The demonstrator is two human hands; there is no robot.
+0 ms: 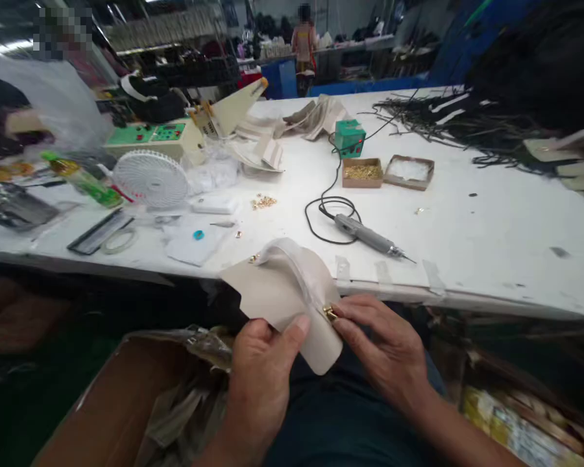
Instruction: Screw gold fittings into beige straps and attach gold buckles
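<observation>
A beige leather-like panel (267,288) with a plastic-wrapped handle strap (294,259) is held over the table's front edge. My left hand (265,373) grips its lower edge, thumb on top and fingers underneath. At the strap's right end sits a small gold metal fitting (329,314), pinched between the thumb and fingers of my right hand (384,347). Another gold fitting (254,258) shows at the strap's far end. Beyond the panel, a grey electric screwdriver (370,237) lies on the white table with its cord coiled behind.
Loose gold pieces (263,202) lie near a white fan (150,178). Two small boxes, one with gold screws (363,172) and one with clear pieces (409,171), stand by a green power unit (350,138). An open carton (126,389) is below left. Far back, a person (304,45) is visible.
</observation>
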